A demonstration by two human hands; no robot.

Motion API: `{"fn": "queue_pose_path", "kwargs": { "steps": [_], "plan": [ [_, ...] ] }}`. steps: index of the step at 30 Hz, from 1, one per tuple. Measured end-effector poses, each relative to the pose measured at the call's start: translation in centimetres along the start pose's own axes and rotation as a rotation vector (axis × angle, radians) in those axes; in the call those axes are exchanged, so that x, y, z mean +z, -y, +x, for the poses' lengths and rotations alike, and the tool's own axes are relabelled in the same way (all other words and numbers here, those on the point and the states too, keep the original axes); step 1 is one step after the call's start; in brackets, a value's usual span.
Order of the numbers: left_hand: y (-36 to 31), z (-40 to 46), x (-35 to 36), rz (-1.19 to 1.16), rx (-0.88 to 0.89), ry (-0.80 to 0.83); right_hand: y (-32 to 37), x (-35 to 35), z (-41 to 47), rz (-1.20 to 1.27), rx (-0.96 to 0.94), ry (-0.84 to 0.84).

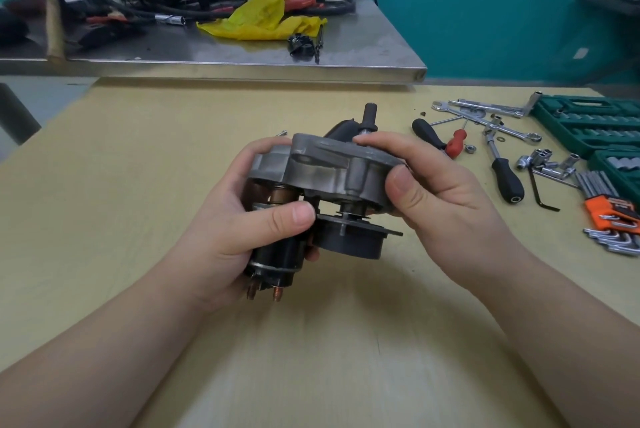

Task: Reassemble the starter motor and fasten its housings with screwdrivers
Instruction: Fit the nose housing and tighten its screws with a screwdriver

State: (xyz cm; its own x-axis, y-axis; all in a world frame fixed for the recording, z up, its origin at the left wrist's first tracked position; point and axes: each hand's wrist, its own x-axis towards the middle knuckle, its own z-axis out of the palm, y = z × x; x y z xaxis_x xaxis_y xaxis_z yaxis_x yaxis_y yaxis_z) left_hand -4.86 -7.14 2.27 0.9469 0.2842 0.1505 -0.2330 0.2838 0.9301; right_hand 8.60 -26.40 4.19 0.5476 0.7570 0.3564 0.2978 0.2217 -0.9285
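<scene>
The green socket case (pixel 595 123) runs off the right edge; the far-left clutter (pixel 52 12) on the steel bench is blurred (a wooden handle shows).

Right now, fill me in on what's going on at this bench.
A person is holding a partly assembled starter motor above a wooden table with both hands. The left hand grips the black solenoid end; the right hand grips the grey housing. A gap shows between that housing and the black part below, so they are not closed up. The screwdrivers lie untouched to the right among wrenches and sockets.
</scene>
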Motion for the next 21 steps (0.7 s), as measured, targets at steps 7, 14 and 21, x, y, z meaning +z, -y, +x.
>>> {"fn": "queue_pose_path", "kwargs": {
  "steps": [7,14,21],
  "plan": [
    [-0.3,-0.1,0.2,0.099,0.097,-0.026,0.1,-0.3,-0.3,-0.124,-0.095,0.066],
    [-0.7,-0.4,0.2,0.054,0.102,-0.052,-0.4,0.1,-0.3,0.007,-0.035,-0.003],
    [-1.1,-0.6,0.4,0.025,0.093,-0.018,-1.1,0.1,-0.3,0.030,-0.056,0.010]
  ]
}}
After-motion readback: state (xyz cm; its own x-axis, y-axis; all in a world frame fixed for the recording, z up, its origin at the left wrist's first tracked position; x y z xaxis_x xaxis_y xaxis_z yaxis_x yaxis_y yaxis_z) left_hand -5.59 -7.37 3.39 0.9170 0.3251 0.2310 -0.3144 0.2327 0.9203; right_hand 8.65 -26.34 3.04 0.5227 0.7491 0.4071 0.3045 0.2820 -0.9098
